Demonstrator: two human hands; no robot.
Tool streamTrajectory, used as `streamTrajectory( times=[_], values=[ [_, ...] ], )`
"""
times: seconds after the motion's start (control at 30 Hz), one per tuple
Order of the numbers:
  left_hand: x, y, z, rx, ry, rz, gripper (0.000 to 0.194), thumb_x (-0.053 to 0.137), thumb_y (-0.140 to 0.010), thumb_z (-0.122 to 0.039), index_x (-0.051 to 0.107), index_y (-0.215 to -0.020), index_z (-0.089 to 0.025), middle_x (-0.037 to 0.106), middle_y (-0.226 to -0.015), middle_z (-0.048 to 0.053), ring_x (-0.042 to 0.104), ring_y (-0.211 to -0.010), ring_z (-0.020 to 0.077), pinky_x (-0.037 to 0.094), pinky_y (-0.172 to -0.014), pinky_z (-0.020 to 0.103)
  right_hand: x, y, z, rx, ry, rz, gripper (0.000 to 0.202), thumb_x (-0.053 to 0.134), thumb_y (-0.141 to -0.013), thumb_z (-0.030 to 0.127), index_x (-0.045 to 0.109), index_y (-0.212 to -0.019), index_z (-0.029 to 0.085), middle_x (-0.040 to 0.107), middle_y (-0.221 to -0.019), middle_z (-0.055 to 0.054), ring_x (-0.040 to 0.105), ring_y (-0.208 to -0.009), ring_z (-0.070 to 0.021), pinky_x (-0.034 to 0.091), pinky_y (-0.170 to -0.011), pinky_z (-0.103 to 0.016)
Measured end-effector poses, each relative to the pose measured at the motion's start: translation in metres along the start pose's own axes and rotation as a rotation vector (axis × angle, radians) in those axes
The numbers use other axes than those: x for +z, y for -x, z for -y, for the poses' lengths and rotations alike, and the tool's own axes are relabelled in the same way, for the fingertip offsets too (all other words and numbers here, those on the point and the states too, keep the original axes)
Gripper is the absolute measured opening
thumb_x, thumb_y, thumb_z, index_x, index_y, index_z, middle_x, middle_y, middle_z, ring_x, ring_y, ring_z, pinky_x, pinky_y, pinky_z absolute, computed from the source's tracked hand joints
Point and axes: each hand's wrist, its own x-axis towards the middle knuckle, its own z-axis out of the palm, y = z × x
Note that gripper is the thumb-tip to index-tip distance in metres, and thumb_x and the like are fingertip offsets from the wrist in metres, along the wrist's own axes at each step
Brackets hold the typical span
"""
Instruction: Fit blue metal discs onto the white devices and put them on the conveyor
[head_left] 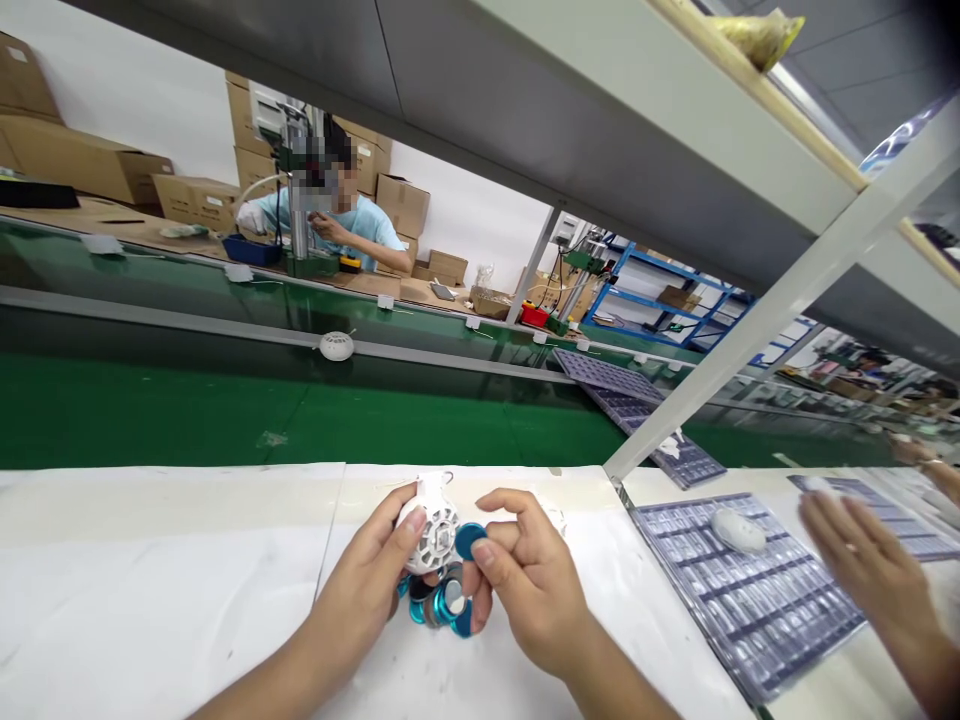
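White plastic makes up the slotted round housing (435,540) at the lower centre of the frame, gripped by the left hand (375,565), its thumb pressed on the rim and its other fingers partly hidden behind. Just to the right of it, the right hand (540,595) pinches a blue disc (470,540) between the thumb and a bent finger, with the index finger arched above. The disc's edge is close beside the housing; whether they touch, I cannot tell. Directly below, a cluster of blue-and-silver discs (448,598) sits over the white tabletop (165,590), near the right hand's lower fingers; whether those fingers hold any is unclear.

At the lower right, a compartmented plastic tray (750,600) bears a white rounded casing (739,530), and a co-worker's hand (874,560), blurred, reaches over the tray's right side. More trays (622,400) overlap at right of centre, on the green belt (187,410) that crosses the frame. A white vented unit (337,346) rests on the far side, left of centre. In the upper left, a person in a light-blue shirt (382,232) sits behind a bench press (298,225), with cardboard boxes (82,155) around.
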Motion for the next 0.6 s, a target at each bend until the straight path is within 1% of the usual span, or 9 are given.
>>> streamTrajectory(
  times=[0.07,0.17,0.23,0.3,0.4,0.5,0.57,0.6],
  values=[
    [0.001,0.002,-0.002,0.008,0.005,-0.01,0.056,0.053,-0.089,-0.06,0.051,-0.131,-0.023,0.052,-0.056,-0.005,0.039,-0.049,0.0124,0.024,-0.042,0.022,0.004,0.0,-0.005,0.024,-0.022,0.037,0.018,0.054,-0.099,0.038,0.051,-0.109,0.024,0.067,-0.07,0.003,0.056,-0.043,-0.0078,0.045,-0.045,-0.018],
    [0.002,0.004,-0.003,0.018,0.005,-0.032,0.053,0.055,-0.088,-0.059,0.053,-0.128,-0.023,0.042,-0.051,-0.008,0.033,-0.046,0.0111,0.022,-0.042,0.023,0.009,-0.002,-0.008,0.026,0.037,0.052,0.016,0.054,-0.098,0.037,0.054,-0.103,0.021,0.064,-0.065,0.004,0.049,-0.039,-0.006,0.038,-0.039,-0.016],
    [0.003,0.005,-0.002,0.029,0.001,-0.056,0.052,0.058,-0.087,-0.057,0.054,-0.126,-0.024,0.037,-0.05,-0.009,0.033,-0.046,0.0118,0.022,-0.041,0.023,0.011,-0.004,-0.007,0.04,0.073,0.036,0.016,0.055,-0.097,0.037,0.056,-0.101,0.021,0.063,-0.061,0.005,0.046,-0.038,-0.0059,0.036,-0.037,-0.015],
    [0.003,0.006,-0.002,0.039,-0.001,-0.071,0.049,0.06,-0.087,-0.056,0.056,-0.124,-0.024,0.036,-0.05,-0.009,0.038,-0.047,0.0133,0.022,-0.042,0.024,0.013,-0.005,-0.006,0.064,0.102,0.013,0.015,0.056,-0.096,0.035,0.058,-0.1,0.021,0.062,-0.06,0.005,0.045,-0.038,-0.006,0.035,-0.037,-0.016],
    [0.004,0.007,-0.001,0.059,0.009,-0.077,0.047,0.061,-0.086,-0.055,0.059,-0.122,-0.025,0.043,-0.051,-0.006,0.05,-0.056,0.0175,0.028,-0.044,0.025,0.013,-0.006,-0.004,0.105,0.142,-0.01,0.013,0.056,-0.095,0.034,0.058,-0.099,0.021,0.062,-0.058,0.005,0.044,-0.038,-0.0066,0.035,-0.038,-0.017],
    [0.004,0.008,0.0,0.063,0.018,-0.05,0.053,0.065,-0.083,-0.055,0.057,-0.126,-0.025,0.056,-0.06,-0.003,0.058,-0.064,0.0205,0.039,-0.051,0.027,0.01,-0.009,-0.004,0.179,0.132,-0.048,0.016,0.061,-0.092,0.033,0.055,-0.101,0.023,0.057,-0.054,0.008,0.048,-0.043,-0.0092,0.038,-0.043,-0.018],
    [0.003,0.008,0.0,0.048,0.04,0.021,0.062,0.07,-0.08,-0.053,0.052,-0.132,-0.024,0.064,-0.069,0.0,0.06,-0.064,0.0206,0.045,-0.058,0.03,0.008,-0.011,-0.003,0.21,0.079,-0.106,0.031,0.071,-0.085,0.036,0.051,-0.107,0.025,0.052,-0.056,0.01,0.052,-0.047,-0.0101,0.041,-0.045,-0.018],
    [0.003,0.009,0.001,0.04,0.06,0.067,0.066,0.071,-0.079,-0.052,0.049,-0.134,-0.023,0.066,-0.073,0.001,0.061,-0.064,0.0205,0.047,-0.061,0.031,0.008,-0.012,-0.002,0.212,0.034,-0.115,0.042,0.075,-0.082,0.039,0.049,-0.112,0.025,0.053,-0.061,0.01,0.053,-0.049,-0.0102,0.042,-0.047,-0.018]
  ],
)
